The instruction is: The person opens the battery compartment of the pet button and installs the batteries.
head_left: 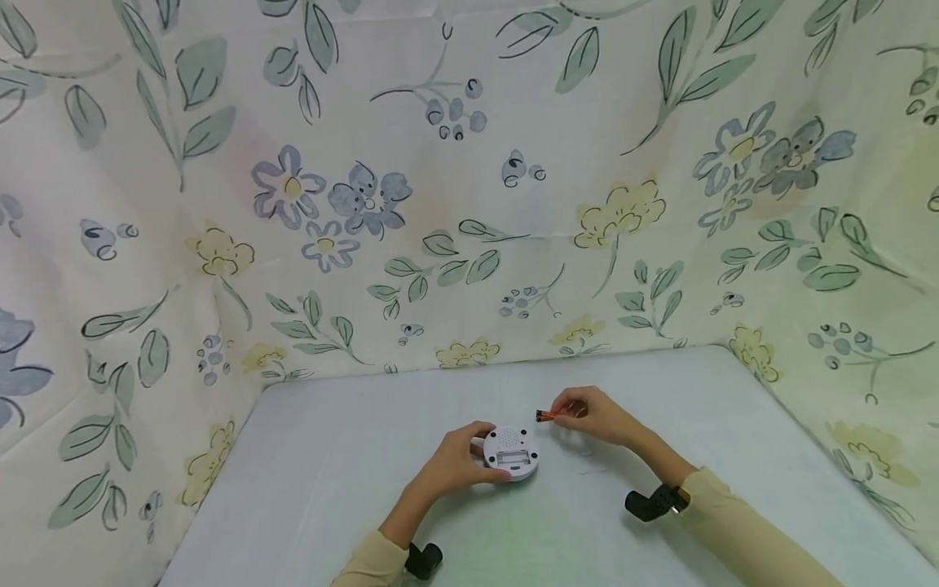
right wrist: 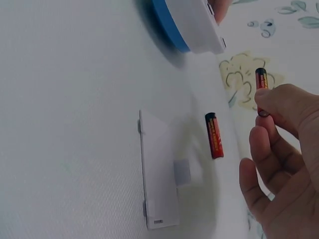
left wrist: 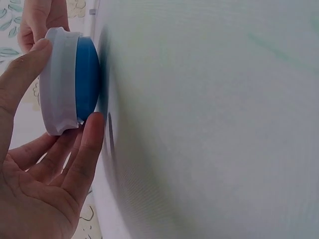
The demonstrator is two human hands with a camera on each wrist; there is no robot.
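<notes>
A round white device [head_left: 506, 441] with a blue underside [left wrist: 87, 79] has its open battery compartment facing up. My left hand [head_left: 456, 463] grips it by the rim, the thumb on the near side and the fingers around the far side. To the right, my right hand [head_left: 590, 416] pinches a red and black AAA-size battery [right wrist: 261, 78] between thumb and fingertips, held up close to the device. A second battery [right wrist: 214, 135] of the same kind lies on the table below that hand, beside a flat white battery cover [right wrist: 159, 172].
The white cloth-covered table [head_left: 308, 465] runs back to a floral curtain [head_left: 469, 204], which also hangs along both sides. A black wrist camera [head_left: 649, 504] sits on the right forearm, another wrist camera [head_left: 424, 561] on the left.
</notes>
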